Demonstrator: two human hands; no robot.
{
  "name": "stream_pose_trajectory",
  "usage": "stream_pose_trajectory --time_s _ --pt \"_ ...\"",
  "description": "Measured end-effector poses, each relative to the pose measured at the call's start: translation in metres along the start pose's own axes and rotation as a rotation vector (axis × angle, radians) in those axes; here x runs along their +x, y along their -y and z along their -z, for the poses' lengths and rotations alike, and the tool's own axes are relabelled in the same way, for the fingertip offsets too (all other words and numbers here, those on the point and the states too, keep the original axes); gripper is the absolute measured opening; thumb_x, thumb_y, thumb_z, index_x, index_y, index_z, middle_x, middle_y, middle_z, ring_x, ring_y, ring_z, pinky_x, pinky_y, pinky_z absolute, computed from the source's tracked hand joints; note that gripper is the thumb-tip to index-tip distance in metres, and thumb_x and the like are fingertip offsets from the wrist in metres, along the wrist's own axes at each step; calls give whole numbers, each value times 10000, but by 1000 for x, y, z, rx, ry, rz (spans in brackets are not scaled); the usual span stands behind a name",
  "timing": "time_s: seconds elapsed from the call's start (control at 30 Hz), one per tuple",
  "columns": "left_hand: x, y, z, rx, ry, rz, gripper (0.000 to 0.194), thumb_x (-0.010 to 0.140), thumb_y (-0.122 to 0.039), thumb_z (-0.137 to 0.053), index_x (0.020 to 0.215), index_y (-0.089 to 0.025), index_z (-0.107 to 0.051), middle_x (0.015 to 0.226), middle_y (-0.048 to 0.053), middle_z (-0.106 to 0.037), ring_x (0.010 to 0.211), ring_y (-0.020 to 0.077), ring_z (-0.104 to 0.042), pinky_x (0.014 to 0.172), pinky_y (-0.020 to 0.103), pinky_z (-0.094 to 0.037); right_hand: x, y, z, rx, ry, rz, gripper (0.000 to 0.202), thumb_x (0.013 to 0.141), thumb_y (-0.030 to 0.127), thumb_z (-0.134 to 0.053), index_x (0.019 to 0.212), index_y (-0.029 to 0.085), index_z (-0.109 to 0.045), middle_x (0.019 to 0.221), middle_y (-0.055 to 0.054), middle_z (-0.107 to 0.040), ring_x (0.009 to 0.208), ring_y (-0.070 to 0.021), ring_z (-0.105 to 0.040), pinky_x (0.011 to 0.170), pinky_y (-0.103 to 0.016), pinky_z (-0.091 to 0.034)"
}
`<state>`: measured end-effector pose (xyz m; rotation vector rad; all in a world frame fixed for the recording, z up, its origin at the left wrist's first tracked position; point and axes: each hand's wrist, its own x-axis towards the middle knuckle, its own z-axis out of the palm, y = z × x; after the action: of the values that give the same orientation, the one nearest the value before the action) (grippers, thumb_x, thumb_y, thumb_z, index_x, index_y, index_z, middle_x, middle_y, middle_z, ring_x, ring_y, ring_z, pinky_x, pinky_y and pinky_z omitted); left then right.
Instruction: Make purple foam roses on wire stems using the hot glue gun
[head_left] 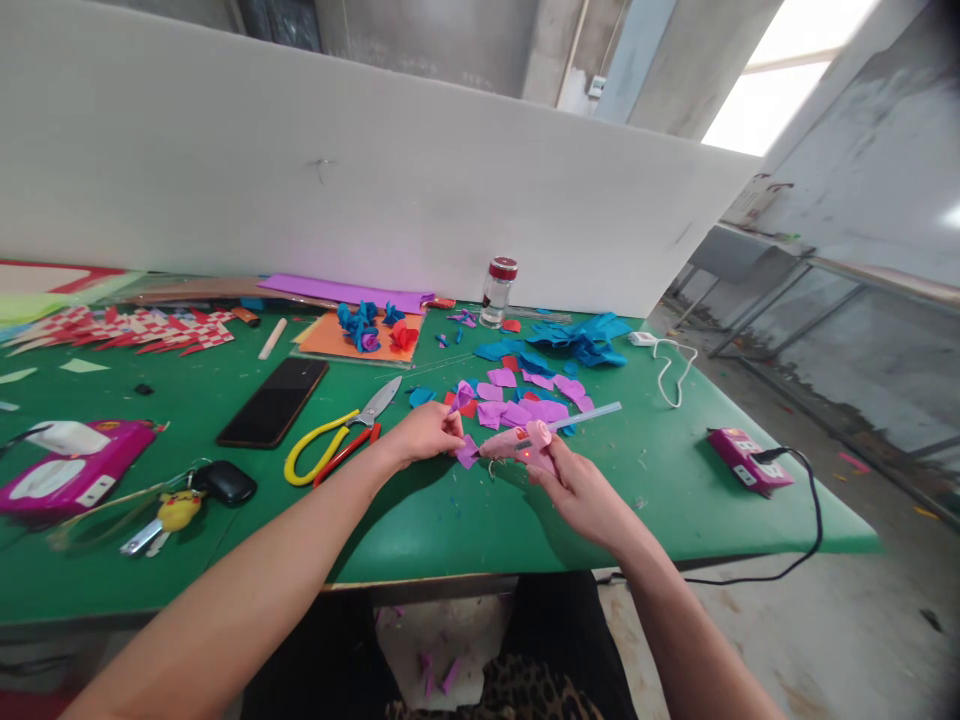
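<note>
My left hand (431,434) pinches a small purple paper piece (468,452) between its fingertips, just above the green table. A rolled purple piece (463,395) shows just above the same fingers. My right hand (568,482) is wrapped round a pink glue gun (517,442), whose nozzle points left and is at or very near the purple piece. A clear glue stick (592,416) sticks out of the gun's back end. Behind both hands lie several loose purple petals (544,411), with red and blue ones among them.
Scissors (330,440) and a black phone (274,402) lie on the left, beyond them orange paper (330,337) with paper flowers. A lidded glass jar (498,293) stands at the back. Power strips (750,462) (112,470) sit at right and left.
</note>
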<state>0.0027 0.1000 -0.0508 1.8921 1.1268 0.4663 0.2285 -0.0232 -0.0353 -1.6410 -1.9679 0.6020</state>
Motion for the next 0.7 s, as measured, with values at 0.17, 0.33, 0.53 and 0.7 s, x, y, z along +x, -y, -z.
stream_pose_trajectory --time_s 0.17,0.33,0.53,0.7 --pt "1 3 0 -15 12 -13 41 584 -198 -622 607 -164 -622 564 -3 -629 589 164 -584 565 258 -413 0 -2 1 -23 -29 -16 384 931 320 -393 1286 188 -463 998 -107 -685 893 -261 -638 746 -325 -442" --pt "0 3 -1 -37 17 -11 36 588 -195 -623 605 -163 -618 564 2 -632 590 167 -588 568 261 -418 0 -3 4 -29 -25 -29 376 938 337 -378 1270 177 -452 962 -102 -686 846 -254 -639 704 -312 -433" --pt "0 2 -1 -50 15 -16 29 582 -177 -622 602 -157 -623 554 -3 -625 571 157 -573 556 253 -409 0 1 6 -36 -24 -19 375 939 333 -381 1265 164 -457 969 -110 -688 806 -240 -637 662 -293 -420" --pt "0 1 0 -37 10 -13 39 579 -189 -625 603 -158 -623 556 -5 -628 581 161 -577 563 256 -410 1 1 2 -18 -19 -17 414 935 328 -387 1317 177 -436 1031 -112 -690 881 -248 -643 726 -304 -437"
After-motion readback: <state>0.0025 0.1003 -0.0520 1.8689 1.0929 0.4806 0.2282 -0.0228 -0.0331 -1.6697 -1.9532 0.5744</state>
